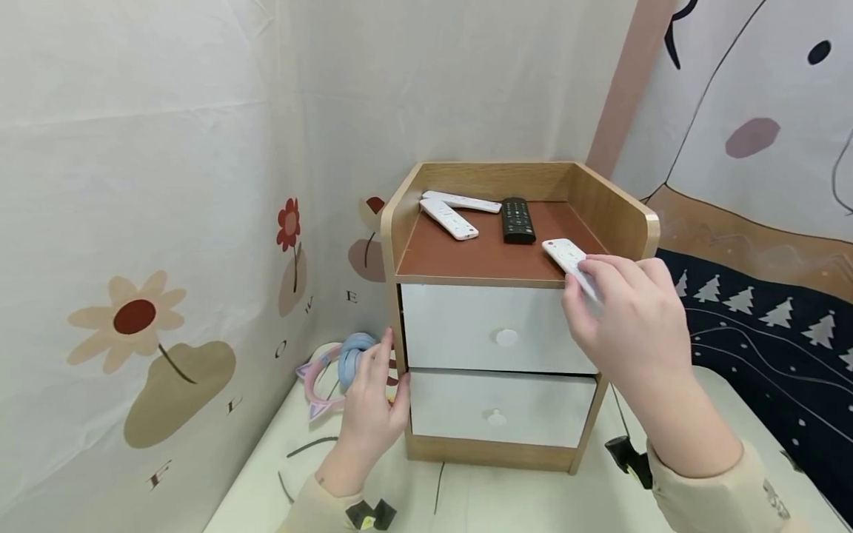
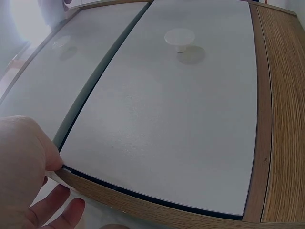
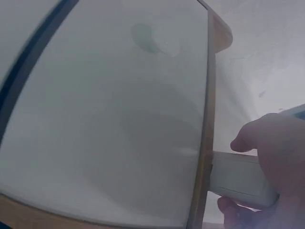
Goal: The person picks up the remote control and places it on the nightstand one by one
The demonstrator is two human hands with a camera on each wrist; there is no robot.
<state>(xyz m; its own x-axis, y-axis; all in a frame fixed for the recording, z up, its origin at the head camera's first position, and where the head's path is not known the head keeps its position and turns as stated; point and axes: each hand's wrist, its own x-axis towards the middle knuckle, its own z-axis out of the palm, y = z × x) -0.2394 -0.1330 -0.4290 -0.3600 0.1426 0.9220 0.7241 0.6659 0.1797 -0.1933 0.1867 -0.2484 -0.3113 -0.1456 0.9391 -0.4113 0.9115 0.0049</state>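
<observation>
A white remote control (image 1: 567, 256) is pinched between the thumb and fingers of my right hand (image 1: 629, 318), over the front right of the cabinet's brown top (image 1: 460, 257). The right wrist view shows the near end of this remote (image 3: 240, 177) beside the cabinet's edge. My left hand (image 1: 371, 396) rests against the cabinet's left side, its thumb at the front edge near the gap between the drawers. Farther back on the top lie a black remote (image 1: 517, 220) and two white remotes, one (image 1: 449, 219) angled forward and another (image 1: 466, 202) behind it.
The small wooden cabinet has an upper drawer (image 1: 460, 326) and a lower drawer (image 1: 460, 407), both white with round knobs. Raised wooden sides surround its top on three sides. A pink cat-ear headband (image 1: 312, 385) and a blue ring-shaped item (image 1: 349, 359) lie left of it, near the curtain (image 1: 200, 185).
</observation>
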